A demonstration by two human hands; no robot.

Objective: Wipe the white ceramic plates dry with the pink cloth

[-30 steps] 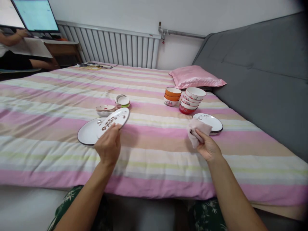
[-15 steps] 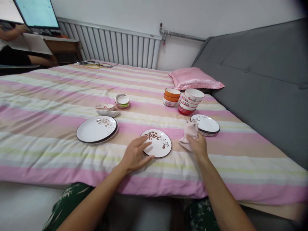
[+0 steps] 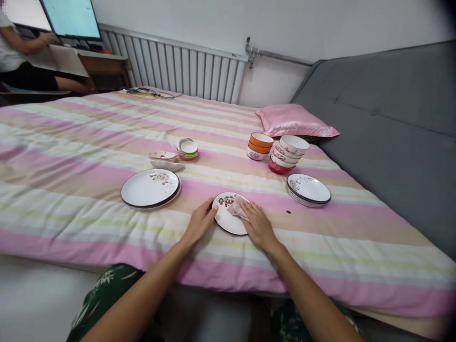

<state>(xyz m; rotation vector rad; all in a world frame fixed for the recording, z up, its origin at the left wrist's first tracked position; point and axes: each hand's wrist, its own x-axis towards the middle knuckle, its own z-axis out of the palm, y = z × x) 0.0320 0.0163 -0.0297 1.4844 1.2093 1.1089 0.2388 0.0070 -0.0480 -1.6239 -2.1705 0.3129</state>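
Observation:
A small white plate [image 3: 228,224] with a dark rim and brown flowers lies on the striped bed sheet in front of me. My left hand [image 3: 198,222] grips its left edge, thumb over the rim. With its fingers closed over a pale pink cloth [image 3: 235,207], my right hand [image 3: 260,227] presses the cloth on the plate's upper right and hides that part of the rim. To the left sits a stack of larger oval plates [image 3: 144,190]. On the right is a stack of small plates [image 3: 313,190] with the same flower pattern.
Behind the plates stand orange and white bowls [image 3: 259,149] beside red and white bowls [image 3: 287,156]. Small dishes [image 3: 166,164] and little bowls [image 3: 188,147] sit back left. A dark speck [image 3: 288,212] lies on the sheet. Farther off are a pink pillow [image 3: 295,119] and a seated person [image 3: 21,52].
My right hand has moved left with the cloth, from beside the right plate stack onto the small plate. My left hand has shifted from over the plate to its left edge.

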